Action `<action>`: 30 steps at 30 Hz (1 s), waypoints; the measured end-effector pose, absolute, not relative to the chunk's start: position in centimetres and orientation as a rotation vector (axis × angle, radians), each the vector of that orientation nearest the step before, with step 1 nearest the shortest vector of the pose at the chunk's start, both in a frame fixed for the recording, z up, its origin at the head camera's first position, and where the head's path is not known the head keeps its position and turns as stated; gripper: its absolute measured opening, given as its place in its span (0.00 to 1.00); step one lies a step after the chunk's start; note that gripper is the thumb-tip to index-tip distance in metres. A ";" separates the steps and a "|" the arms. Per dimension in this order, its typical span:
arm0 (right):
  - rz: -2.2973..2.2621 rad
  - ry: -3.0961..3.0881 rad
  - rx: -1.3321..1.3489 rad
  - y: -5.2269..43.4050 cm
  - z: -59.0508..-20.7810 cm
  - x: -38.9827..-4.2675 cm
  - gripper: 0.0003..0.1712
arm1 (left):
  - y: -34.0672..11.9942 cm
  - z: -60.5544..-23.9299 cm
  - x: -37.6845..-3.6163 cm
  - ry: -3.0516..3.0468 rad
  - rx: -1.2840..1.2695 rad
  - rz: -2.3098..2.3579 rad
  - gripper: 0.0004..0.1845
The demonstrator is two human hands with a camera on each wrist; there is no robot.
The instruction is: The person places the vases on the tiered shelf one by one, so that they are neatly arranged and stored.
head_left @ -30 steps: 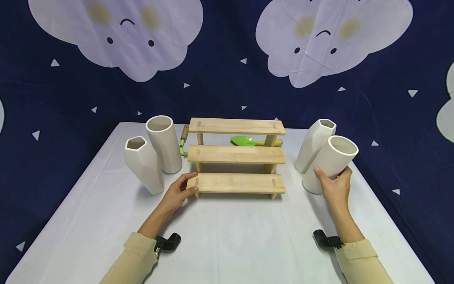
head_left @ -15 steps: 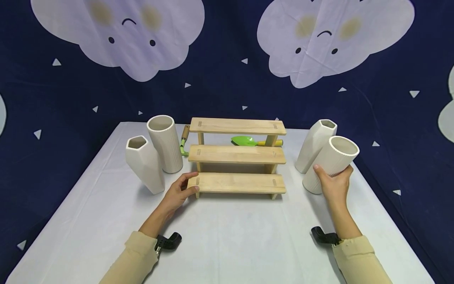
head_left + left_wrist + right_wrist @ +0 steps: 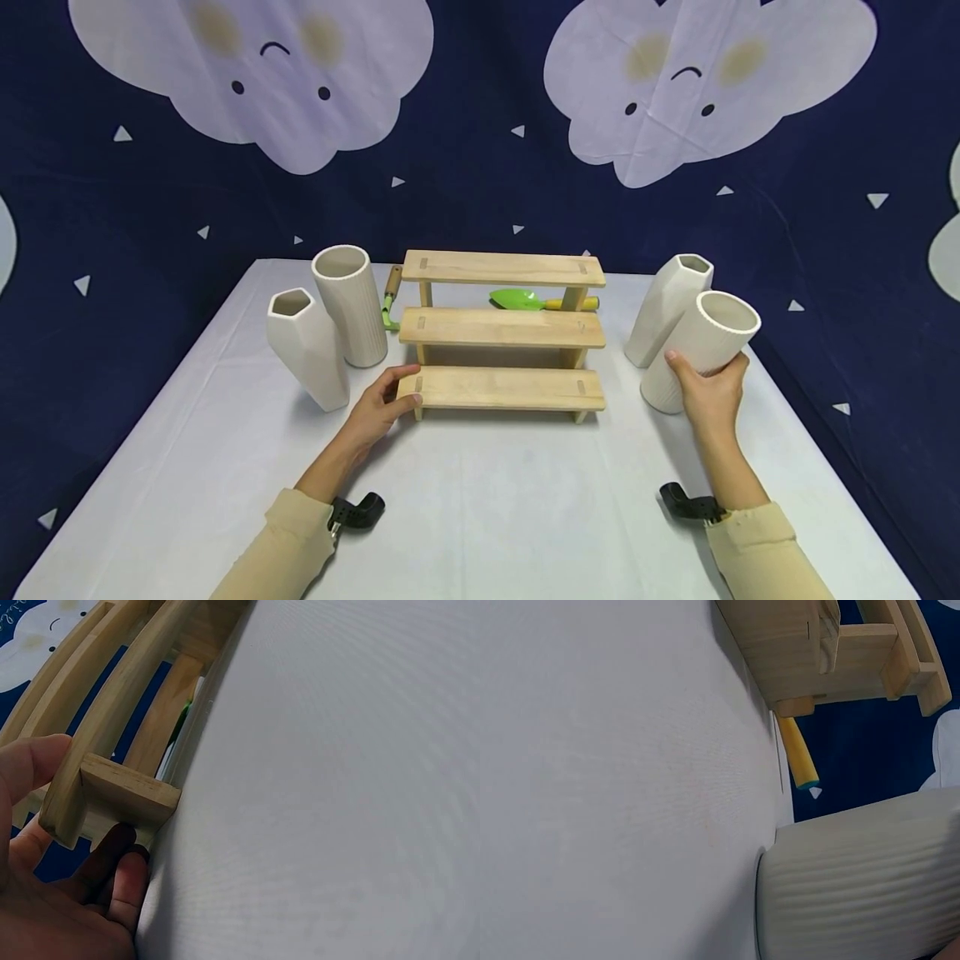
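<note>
The ribbed white vase [image 3: 701, 350] stands on the right side of the table [image 3: 480, 508], just right of the 3-tier wooden shelf [image 3: 501, 329]. It is tilted, with its long axis running from a base near the shelf's lowest step up and away to the right, so the open mouth points up, right and away from the person. The right hand [image 3: 708, 392] is wrapped around its lower body from the near side, thumb on the left flank and fingers curled round the right. Whether the base's near edge is off the cloth cannot be told. Just behind it, a faceted white vase [image 3: 670, 307] leans the same way.

The left hand [image 3: 375, 408] is well apart from the vase, at the shelf's far end. Thumb and fingers pinch the left end of the bottom step.

Left of the shelf stand 2 more vases, a ribbed one [image 3: 348, 304] and a faceted one [image 3: 306, 346]. A green trowel [image 3: 525, 298] lies behind the shelf.
</note>
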State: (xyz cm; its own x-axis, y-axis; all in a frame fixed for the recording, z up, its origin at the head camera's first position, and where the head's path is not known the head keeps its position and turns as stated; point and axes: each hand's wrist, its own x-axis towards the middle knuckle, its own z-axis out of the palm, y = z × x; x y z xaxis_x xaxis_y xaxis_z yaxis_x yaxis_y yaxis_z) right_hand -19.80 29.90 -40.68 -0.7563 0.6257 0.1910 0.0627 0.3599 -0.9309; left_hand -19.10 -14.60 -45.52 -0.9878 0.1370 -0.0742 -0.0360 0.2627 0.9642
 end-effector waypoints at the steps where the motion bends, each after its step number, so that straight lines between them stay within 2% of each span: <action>1: 1.405 -2.101 -0.594 29.9 -40.7 -19.7 0.47 | -14.6 -45.5 -19.1 2.380 0.096 1.821 0.28; 14: 1.426 -2.142 -0.613 29.5 -40.2 -17.8 0.42 | -14.6 -45.5 -19.2 2.379 0.091 1.816 0.29; 30: 1.489 -2.122 -0.480 27.9 -37.8 -16.2 0.42 | -14.5 -45.8 -19.2 2.374 0.073 1.820 0.28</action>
State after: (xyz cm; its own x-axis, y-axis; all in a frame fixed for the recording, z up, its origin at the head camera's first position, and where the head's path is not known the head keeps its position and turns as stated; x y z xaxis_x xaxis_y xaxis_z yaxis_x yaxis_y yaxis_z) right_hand -16.23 27.88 -37.85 -0.8131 0.5479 0.1964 0.0017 0.3396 -0.9406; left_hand -19.24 -14.54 -45.78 -0.9876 0.1290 -0.0891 -0.0525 0.2629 0.9634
